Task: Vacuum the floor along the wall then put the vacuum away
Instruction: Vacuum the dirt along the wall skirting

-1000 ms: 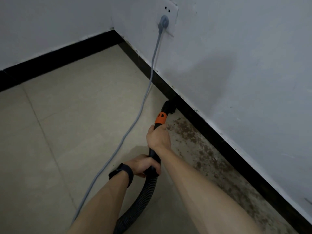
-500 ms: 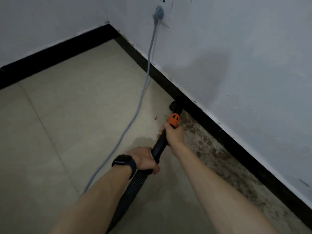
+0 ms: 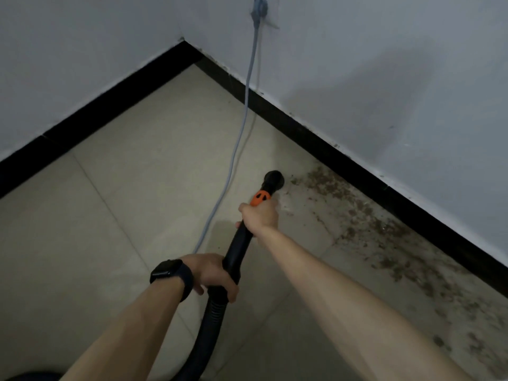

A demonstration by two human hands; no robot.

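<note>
Right grip is closed round the black vacuum wand just below its orange collar, and left grip is wrapped round the lower end of the wand, where the ribbed hose joins it. Both hold firmly, with no fingers spread. A second ago the nozzle was tucked against the black skirting board; it has since drawn back from the wall and now sits out on the tile floor, at the far-left edge of the brown dirt. The floor beyond that edge, toward the corner, looks clean, so the stroke seems to have finished that stretch. The dirt still runs as a broad band along the skirting toward the lower right, so I judge most of the vacuuming is still to do and putting the machine away is some way off. The grey power cord hangs from its plug on the wall and trails across the floor left of the wand, clear of the nozzle. A dark watch sits on the left wrist.
</note>
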